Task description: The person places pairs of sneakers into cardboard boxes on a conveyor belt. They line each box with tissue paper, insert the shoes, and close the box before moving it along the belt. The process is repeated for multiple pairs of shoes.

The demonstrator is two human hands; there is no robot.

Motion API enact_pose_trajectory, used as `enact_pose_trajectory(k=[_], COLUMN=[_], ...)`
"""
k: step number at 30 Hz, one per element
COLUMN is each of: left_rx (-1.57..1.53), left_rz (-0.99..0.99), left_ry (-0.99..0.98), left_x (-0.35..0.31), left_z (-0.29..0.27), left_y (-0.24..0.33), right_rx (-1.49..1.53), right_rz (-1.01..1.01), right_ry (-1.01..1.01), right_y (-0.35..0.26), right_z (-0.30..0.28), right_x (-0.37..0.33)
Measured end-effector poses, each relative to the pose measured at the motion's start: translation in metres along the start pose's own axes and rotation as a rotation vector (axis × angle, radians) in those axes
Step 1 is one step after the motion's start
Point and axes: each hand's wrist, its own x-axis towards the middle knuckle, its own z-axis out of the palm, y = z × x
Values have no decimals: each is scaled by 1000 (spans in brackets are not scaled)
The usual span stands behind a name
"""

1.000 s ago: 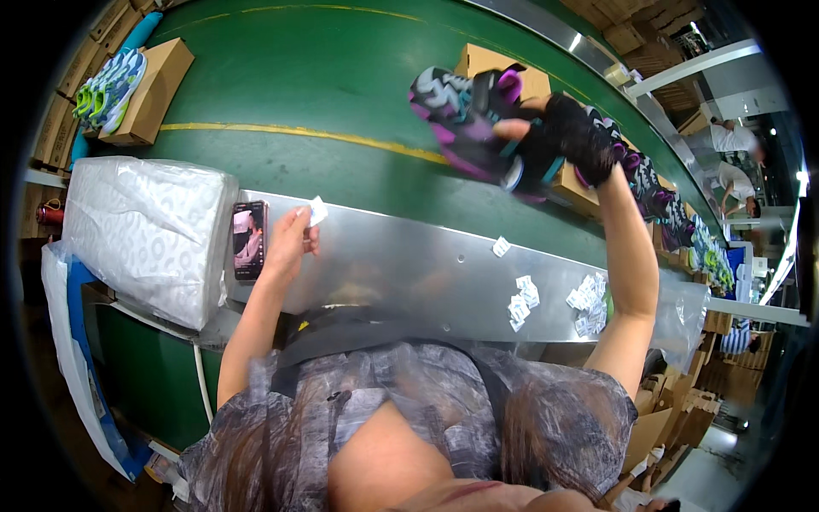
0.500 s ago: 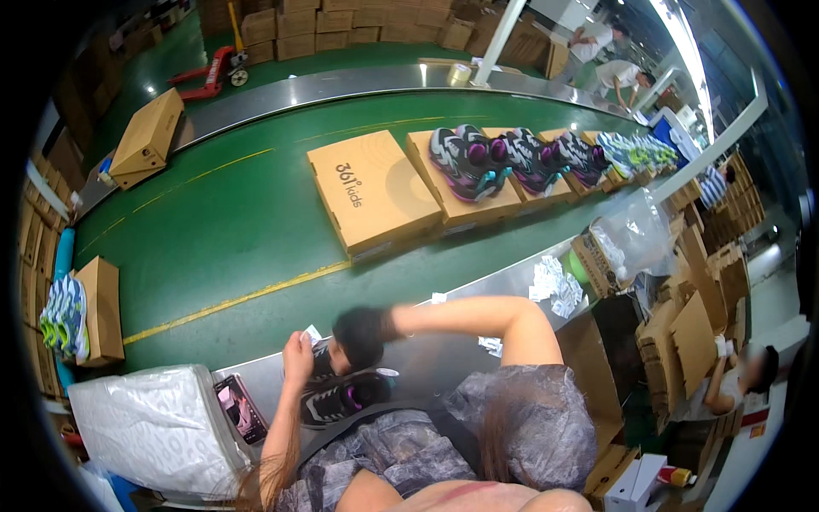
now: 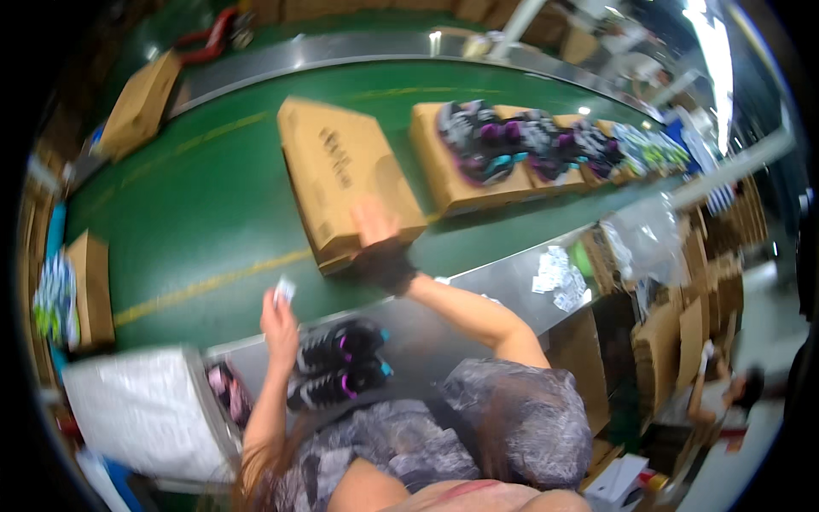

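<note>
Lying across the near end of the brown shoebox point(image 3: 345, 183), the right hand point(image 3: 380, 247), in a black fingerless glove, has its fingers stretched over the lid; whether it grips the edge cannot be told. Dark printing marks the lid, blurred. The shoebox looks closed, so its inside is hidden; it is over the green surface point(image 3: 205, 200), and whether it sits quite flat is unclear.

Nearer the person than the shoebox and to its left, the left hand point(image 3: 278, 322) pinches a small white slip point(image 3: 285, 290), too blurred to read. Directly on the near side of the shoebox, a pair of black shoes point(image 3: 341, 365) with purple and teal parts rests side by side on the metal tabletop point(image 3: 426, 334). A heap of white slips point(image 3: 559, 277) is on the tabletop, to the right of the shoebox.

Also right of the shoebox runs a row of boxes point(image 3: 465, 200) with shoes on top, their far end hard to make out. An open carton point(image 3: 607, 256) with clear plastic point(image 3: 644, 235) stands beyond the heap. Nearer than the shoebox and to its left, a phone point(image 3: 229, 392), its screen blurred, lies against a white wrapped package point(image 3: 145, 418).
</note>
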Motion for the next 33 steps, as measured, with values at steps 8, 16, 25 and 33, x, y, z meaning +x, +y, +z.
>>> enact_pose_trajectory(k=[8,16,25,33], left_rx=[663,392,1049,960], left_rz=[22,605,-322,-274], left_ry=[-340,200,747,625], left_x=[27,0,-138,-144], left_z=[-29,-109,-319,-335], left_y=[-16,-44,-170,-194], right_rx=[1590,1117,301,11], right_rz=[668,805,-466,-517], right_ry=[287,-428,-646,-1137], right_y=[5,-28,-122,-86], right_z=[-66,-55,33,104], right_x=[-56,-88,-4,43])
